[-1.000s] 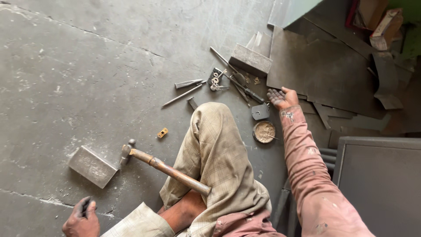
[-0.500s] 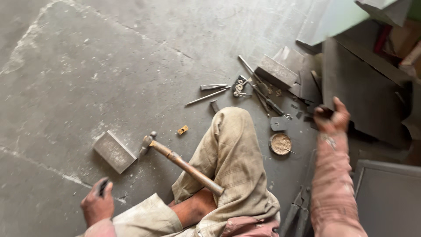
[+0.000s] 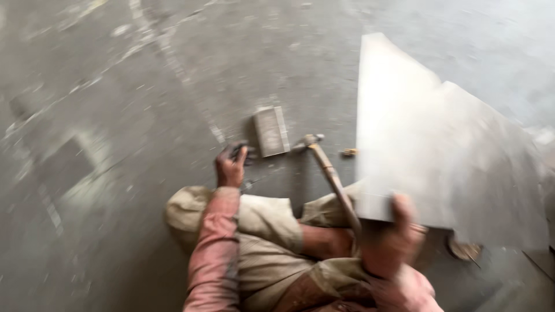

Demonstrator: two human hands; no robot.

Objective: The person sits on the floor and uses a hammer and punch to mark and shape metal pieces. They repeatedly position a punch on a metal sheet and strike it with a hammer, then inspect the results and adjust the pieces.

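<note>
Motion blur smears everything. The right hand (image 3: 393,240) grips the lower edge of a pale sheet-metal panel (image 3: 428,150), raised over the knees; it hides the floor behind it and leaves only a sliver of a round tin (image 3: 465,250) showing. The left hand (image 3: 230,167) rests on the grey concrete floor (image 3: 115,86), curled around something small and dark, beside a metal block (image 3: 270,131) and a wooden-handled hammer (image 3: 329,173)

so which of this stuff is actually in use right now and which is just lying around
In hand:
- right hand grips the edge of a large grey metal sheet, lifted off the floor
- left hand rests on the floor by a small dark object, too blurred to name, next to the metal block

Lying about:
- hammer, handle leaning on the leg
- small yellowish piece
- round dish, partly hidden
</note>
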